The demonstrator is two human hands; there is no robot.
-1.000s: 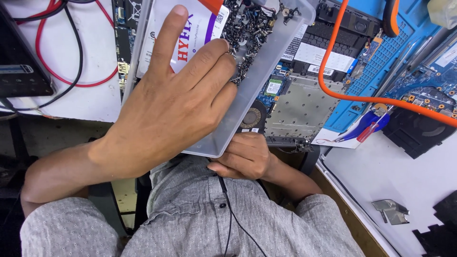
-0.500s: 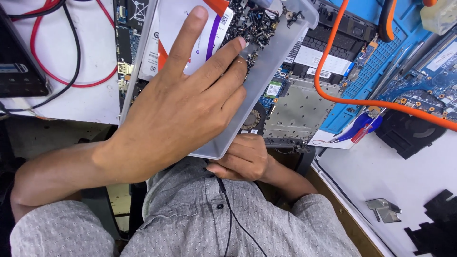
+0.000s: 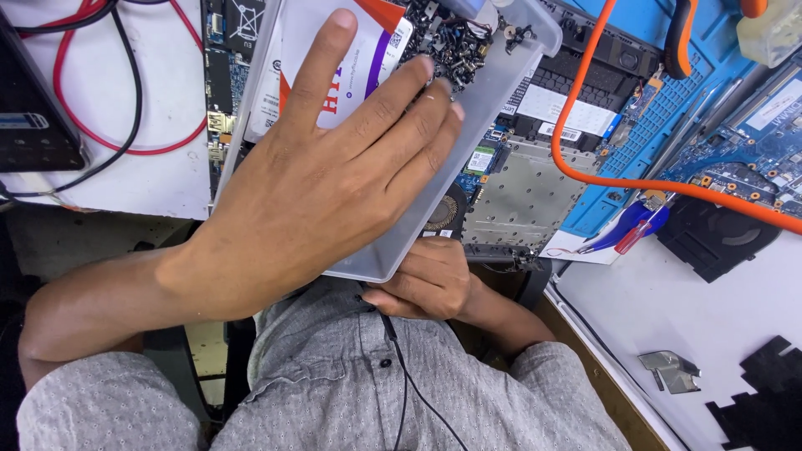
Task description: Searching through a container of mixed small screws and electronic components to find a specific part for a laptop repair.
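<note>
Clear plastic tray (image 3: pixel 501 100) of small dark screws; left hand (image 3: pixel 334 167) spread flat inside, right hand (image 3: pixel 422 280) grips its edge

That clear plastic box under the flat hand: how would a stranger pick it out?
Start at the opened laptop at the desk edge. Lying tilted across its left part is the clear plastic box, pressed by the left hand. Unlike its neighbours, it is see-through, with small dark screws heaped at its far end.

A white packet (image 3: pixel 351 58) with orange and purple marks lies in the clear tray (image 3: pixel 510 75); white labels (image 3: pixel 564 108) sit on the laptop board.
</note>
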